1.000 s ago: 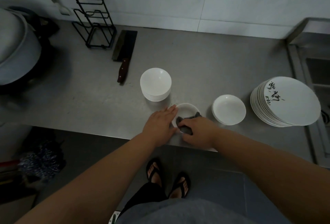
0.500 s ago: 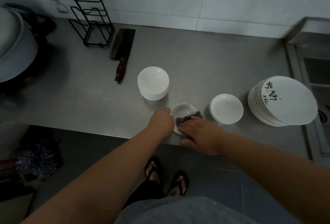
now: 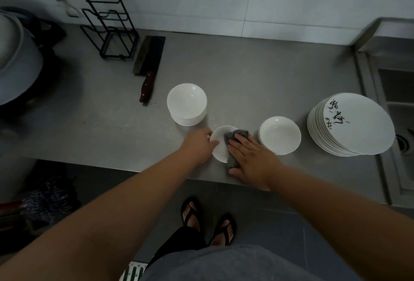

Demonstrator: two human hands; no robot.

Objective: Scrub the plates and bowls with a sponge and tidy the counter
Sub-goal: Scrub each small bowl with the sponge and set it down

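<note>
head cam, looking down at steel table (image 3: pixel 246 74).

- small dish (image 3: pixel 218 146): white, sits near front edge of table, between the 2 hands.
- left hand (image 3: pixel 198 145): on dish's left rim, fingers curled round the edge, thumb over the lip, gripping it.
- right hand (image 3: pixel 252 157): fingers straight & together, lying flat on grey cloth (image 3: pixel 238 134), pressing it onto right side of dish. not curled round anything. thumb tip at table's front edge.
- cloth bunched; part shows past the fingertips, part hangs off dish's near rim under the palm.
- stack of bowls (image 3: pixel 187 103): white, upright, just behind dish, apart from it.
- shallow bowls (image 3: pixel 280 135): low stack just right of the right hand; can't tell if touching.
- stack of plates (image 3: pixel 351 124): far right nr sink (image 3: pixel 398 106), top plate w/ black brush marks, stack leaning a bit.
- cleaver (image 3: pixel 149 61): flat on table, back left, wood handle toward the person.
- wire rack (image 3: pixel 107 18): black, upright by the wall, beside cleaver.
- big pot (image 3: pixel 15 56) at left edge, blurred.
- feet in sandals (image 3: pixel 208 222) on floor below.
</note>
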